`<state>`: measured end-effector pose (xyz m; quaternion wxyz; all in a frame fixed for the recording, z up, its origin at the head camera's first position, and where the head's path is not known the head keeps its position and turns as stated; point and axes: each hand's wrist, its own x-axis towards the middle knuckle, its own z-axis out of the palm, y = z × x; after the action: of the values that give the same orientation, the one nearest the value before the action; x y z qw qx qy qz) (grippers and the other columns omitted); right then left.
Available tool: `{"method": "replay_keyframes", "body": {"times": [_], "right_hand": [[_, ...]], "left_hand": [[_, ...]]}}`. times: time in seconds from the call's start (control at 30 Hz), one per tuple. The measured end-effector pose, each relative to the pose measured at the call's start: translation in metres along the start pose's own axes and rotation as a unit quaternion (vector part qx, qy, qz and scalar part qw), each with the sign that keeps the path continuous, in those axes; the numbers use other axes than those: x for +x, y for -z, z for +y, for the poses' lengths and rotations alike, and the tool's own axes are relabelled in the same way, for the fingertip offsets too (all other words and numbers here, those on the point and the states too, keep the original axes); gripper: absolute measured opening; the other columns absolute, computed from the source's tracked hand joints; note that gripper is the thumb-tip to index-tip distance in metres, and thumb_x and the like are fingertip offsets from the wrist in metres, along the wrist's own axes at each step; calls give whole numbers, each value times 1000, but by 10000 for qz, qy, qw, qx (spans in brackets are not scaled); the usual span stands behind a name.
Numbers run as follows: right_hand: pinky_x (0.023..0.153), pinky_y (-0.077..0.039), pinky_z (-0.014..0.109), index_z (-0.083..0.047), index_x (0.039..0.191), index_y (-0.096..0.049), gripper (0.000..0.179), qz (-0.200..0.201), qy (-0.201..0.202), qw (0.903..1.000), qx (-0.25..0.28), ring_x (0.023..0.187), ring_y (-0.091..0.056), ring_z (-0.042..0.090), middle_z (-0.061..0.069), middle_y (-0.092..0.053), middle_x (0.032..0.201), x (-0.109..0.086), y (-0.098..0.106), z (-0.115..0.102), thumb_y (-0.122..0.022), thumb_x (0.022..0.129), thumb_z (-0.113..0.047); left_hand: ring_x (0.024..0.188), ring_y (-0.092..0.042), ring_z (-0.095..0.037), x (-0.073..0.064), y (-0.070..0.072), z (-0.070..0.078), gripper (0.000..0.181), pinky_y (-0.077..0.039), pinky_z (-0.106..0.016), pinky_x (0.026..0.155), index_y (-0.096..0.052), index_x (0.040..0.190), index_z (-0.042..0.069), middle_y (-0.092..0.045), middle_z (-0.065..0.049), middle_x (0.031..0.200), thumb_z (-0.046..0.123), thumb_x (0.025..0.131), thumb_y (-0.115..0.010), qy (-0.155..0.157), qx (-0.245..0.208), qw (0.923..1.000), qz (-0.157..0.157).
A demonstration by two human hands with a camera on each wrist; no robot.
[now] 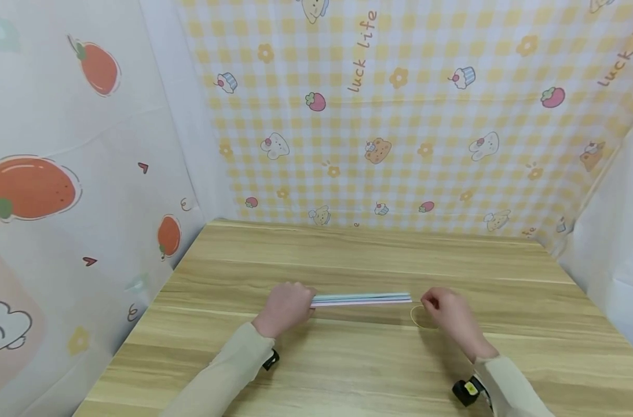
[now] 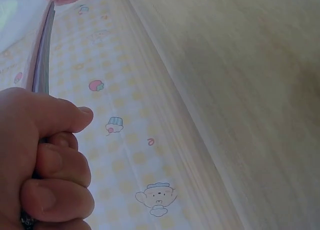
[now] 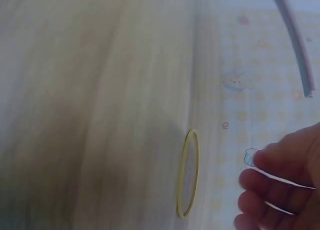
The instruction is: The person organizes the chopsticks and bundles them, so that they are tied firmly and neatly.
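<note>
My left hand point(image 1: 290, 304) grips one end of a bundle of long, thin pastel sticks point(image 1: 360, 299), blue, grey and pink. The bundle points right across the table, its far end free beside my right hand point(image 1: 449, 313). In the left wrist view, fingers point(image 2: 55, 165) curl tightly round the bundle, which rises past the thumb. My right hand has its thumb and fingers curled in, with nothing seen between them in the right wrist view. A thin yellow rubber band point(image 3: 181, 180) shows as a complete loop below those fingers, apart from them in that view.
The table point(image 1: 316, 370) has a light wood-grain top. Behind it hangs a yellow checked cloth point(image 1: 399, 116), with a white printed cloth point(image 1: 118, 127) along the left side. Dark wrist cameras point(image 1: 467, 392) sit under both sleeves.
</note>
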<state>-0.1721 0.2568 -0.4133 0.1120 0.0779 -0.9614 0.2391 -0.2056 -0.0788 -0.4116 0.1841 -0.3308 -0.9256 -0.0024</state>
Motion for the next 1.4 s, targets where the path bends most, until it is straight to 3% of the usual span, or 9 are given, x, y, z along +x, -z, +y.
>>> {"method": "replay_keyframes", "body": {"times": [0.13,0.27,0.73,1.03,1.23,1.4], "right_hand": [[60,-48,26,-7,80,-68,4,-463,233,9960,-728,67,-54,10,-1,-61,75,-7,-1,1,-72,80,-9],[62,-49,30,-12,78,-68,5,-929,195,9917,-867,69,-54,11,-3,-58,75,-11,-5,0,-73,77,-11],[53,-39,26,-11,65,-56,17,-1019,193,9883,-1119,61,-43,13,1,-49,69,-7,-18,-4,-63,78,-2],[49,-40,24,0,87,-51,3,-538,-69,9981,-308,59,-48,13,3,-52,68,-7,-15,-8,-50,90,-2],[44,-35,22,0,90,-46,5,-34,-30,10000,10,53,-42,11,2,-47,64,-7,-13,-12,-44,95,-1],[45,-37,22,0,93,-47,6,-29,-327,9983,484,56,-44,12,4,-51,69,-7,-8,-21,-44,96,-3]], "left_hand": [[44,-22,-2,0,2,0,13,-19,-15,35,-64,69,12,-44,6,50,17,80,-71,-6,73,10000,-3],[44,-20,-2,0,4,1,15,-17,-14,35,-64,69,13,-41,7,49,19,80,-71,-40,173,9998,-29],[43,-20,-2,-1,0,-1,15,-16,-15,35,-64,68,14,-42,8,49,21,79,-72,-87,353,9993,42],[42,-21,-2,-1,3,0,14,-17,-15,34,-64,68,14,-42,8,48,20,79,-72,-51,286,9996,21],[43,-21,-2,-2,1,1,16,-16,-16,34,-64,69,14,-44,7,49,22,79,-73,-46,324,9995,-28],[43,-22,-3,-1,-4,1,18,-18,-16,34,-66,71,14,-48,7,50,27,77,-76,-36,349,9994,-56]]}}
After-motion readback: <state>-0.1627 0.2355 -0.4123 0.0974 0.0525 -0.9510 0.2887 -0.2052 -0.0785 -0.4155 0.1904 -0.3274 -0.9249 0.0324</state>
